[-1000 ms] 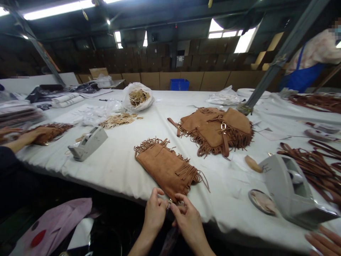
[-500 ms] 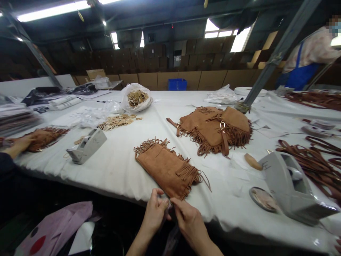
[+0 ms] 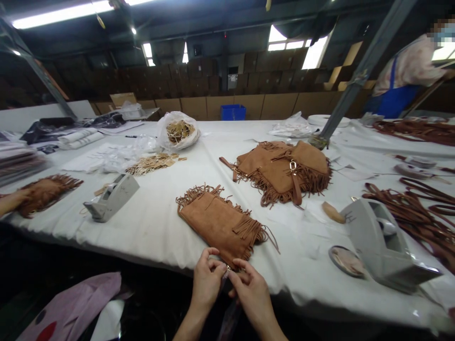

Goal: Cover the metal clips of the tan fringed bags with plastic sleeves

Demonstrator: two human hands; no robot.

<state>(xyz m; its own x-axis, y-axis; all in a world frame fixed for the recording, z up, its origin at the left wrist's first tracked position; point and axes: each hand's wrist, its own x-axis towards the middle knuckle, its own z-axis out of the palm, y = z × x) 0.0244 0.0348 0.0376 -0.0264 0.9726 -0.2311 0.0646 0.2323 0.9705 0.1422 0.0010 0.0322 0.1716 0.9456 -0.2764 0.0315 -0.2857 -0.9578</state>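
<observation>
A brown suede bag with fringe (image 3: 209, 215) lies flat before me, its near corner at the table edge. Just off that corner my left hand (image 3: 209, 279) and my right hand (image 3: 250, 286) meet fingertip to fingertip. Both are closed in a pinch on a small shiny metal fitting (image 3: 228, 268), its exact kind too small to tell. A dark strip that looks wrapped in clear plastic (image 3: 229, 317) hangs below between my wrists. My fingers partly hide the fitting.
More fringed brown bags (image 3: 279, 170) lie piled behind. Grey tape dispensers stand left (image 3: 113, 196) and right (image 3: 384, 246), beside brown straps (image 3: 408, 218). A plastic bag of tags (image 3: 179, 132) sits farther back. At far left, another person's hand (image 3: 12, 201) touches a fringed bag.
My right hand's fingers have lifted and spread somewhat around the pinch, and the metal fitting shows more. At the left, the other person's hand and fringed bag have shifted left and nearer.
</observation>
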